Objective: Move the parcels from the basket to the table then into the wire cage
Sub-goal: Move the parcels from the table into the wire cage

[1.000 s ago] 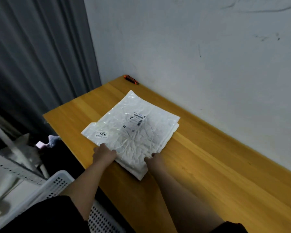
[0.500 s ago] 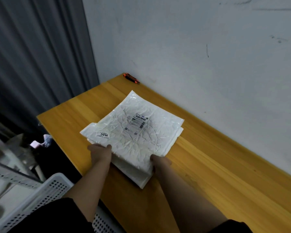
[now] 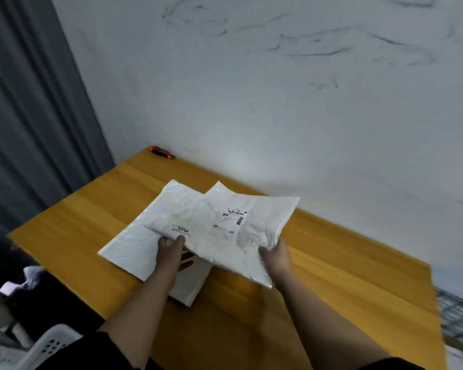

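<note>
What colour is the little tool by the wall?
The small utility knife is orange and black, seen in the head view.

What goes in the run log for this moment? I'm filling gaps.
stage: table to cage | left hand: grips white plastic mailer parcel | right hand: grips same parcel | parcel: lifted above flat white parcel

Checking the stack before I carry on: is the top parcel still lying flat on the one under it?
No, both hands hold the top parcel raised above the lower parcel.
</note>
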`<state>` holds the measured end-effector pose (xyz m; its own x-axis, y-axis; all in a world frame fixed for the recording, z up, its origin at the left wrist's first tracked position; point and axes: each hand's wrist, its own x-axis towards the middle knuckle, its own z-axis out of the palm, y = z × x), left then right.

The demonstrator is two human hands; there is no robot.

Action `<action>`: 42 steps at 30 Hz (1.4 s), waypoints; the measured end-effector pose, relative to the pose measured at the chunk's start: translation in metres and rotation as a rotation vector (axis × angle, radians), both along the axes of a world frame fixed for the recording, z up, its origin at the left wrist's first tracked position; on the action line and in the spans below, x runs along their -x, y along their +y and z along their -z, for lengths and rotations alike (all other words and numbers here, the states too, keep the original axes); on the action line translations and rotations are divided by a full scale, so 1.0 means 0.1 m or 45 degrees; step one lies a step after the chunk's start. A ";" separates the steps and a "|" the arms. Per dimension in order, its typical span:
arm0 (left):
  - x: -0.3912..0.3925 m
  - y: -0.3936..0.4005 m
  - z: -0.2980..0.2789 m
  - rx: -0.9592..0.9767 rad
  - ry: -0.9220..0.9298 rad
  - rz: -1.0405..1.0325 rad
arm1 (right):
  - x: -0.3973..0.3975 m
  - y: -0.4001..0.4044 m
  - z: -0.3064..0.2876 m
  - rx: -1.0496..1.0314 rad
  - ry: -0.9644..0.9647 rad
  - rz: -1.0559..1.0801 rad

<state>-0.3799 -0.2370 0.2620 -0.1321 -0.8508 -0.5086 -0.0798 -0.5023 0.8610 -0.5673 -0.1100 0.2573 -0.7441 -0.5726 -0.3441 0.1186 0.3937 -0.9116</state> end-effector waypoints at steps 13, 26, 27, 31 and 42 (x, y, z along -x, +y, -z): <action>2.05 1.49 -0.20 0.219 -0.272 0.532 | 1.42 3.00 -0.62 -0.045 0.176 0.453; 3.53 4.67 0.19 0.678 -0.515 1.376 | 2.83 6.00 0.01 -0.641 0.341 0.519; 3.59 4.88 0.28 0.708 -0.532 1.412 | 2.93 6.18 0.09 -0.674 0.356 0.513; 3.84 5.63 0.66 0.809 -0.706 1.636 | 3.25 6.80 0.49 -0.783 0.336 0.588; 4.49 6.83 2.12 0.999 -1.087 2.254 | 3.82 7.94 1.98 -0.823 0.208 0.737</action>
<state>-0.8284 0.4462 0.0505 -0.8250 -0.1260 -0.5510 -0.3398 0.8896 0.3053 -0.9488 0.6840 0.0594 -0.9253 0.1795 -0.3341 0.3469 0.7568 -0.5541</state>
